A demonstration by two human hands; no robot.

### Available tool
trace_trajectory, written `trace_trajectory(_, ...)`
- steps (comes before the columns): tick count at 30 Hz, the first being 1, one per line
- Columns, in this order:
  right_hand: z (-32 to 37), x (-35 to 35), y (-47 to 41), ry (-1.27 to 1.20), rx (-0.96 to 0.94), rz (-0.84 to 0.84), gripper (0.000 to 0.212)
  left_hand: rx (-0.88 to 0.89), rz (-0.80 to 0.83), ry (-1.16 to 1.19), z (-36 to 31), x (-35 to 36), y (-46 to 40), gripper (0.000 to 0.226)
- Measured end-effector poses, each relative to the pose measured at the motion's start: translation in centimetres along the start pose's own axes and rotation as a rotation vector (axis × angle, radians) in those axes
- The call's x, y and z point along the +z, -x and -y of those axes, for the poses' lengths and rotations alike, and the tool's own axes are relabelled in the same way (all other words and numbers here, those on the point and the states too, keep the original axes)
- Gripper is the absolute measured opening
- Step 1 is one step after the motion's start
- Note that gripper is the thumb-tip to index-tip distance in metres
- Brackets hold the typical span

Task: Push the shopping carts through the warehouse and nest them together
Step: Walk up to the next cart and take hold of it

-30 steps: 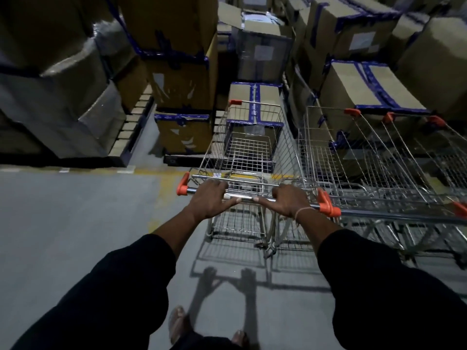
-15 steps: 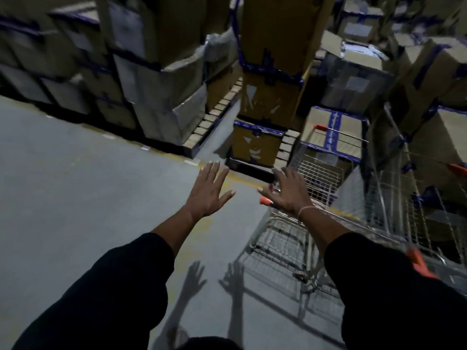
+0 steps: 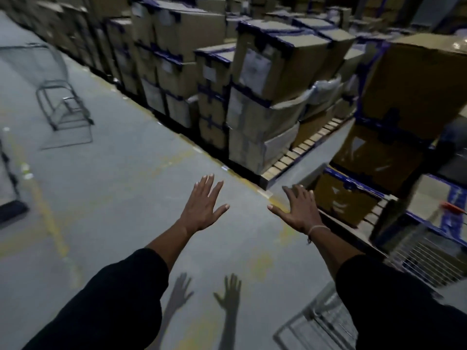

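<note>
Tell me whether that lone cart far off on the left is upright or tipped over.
Upright: the lone cart stands on its base on the floor, though blur hides its wheels.

A lone shopping cart (image 3: 54,97) far up the aisle is smeared by motion blur, its basket wires barely readable. At the lower right, the nearer cart (image 3: 429,258) is cut off by the frame edge and partly hidden behind the right sleeve (image 3: 394,299). The labels on the stacked cardboard boxes (image 3: 278,72) are too blurred to read. A dark frame (image 3: 10,188) at the left edge is cropped and unidentifiable.
</note>
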State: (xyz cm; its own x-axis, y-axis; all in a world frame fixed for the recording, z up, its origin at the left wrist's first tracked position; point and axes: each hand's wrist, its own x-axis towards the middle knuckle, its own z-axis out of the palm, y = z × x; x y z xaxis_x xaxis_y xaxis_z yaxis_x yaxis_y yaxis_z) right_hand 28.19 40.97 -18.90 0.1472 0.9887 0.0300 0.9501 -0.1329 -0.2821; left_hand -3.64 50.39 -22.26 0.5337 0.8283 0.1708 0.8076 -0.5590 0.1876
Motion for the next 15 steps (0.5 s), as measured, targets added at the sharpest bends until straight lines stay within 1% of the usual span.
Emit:
trace_trajectory(5, 7.9, 3.3, -6.1, 0.014, -0.125, 0.038, 0.113, -0.139, -0.041, -0.018, 9.1, -2.2, 2.8, 0.086)
trace_trajectory(11, 16.6, 7.5, -13.9, 0.0, -0.271, 0.095, 0.122, -0.296, -0.074, -0.019, 18.9, -3.6, 6.0, 0.088)
trace_trajectory(15, 21.9, 10.8, -19.9, -0.022, -0.345, 0.12, 0.124, -0.376, -0.078, -0.049, 25.9, -4.1, 6.5, 0.088)
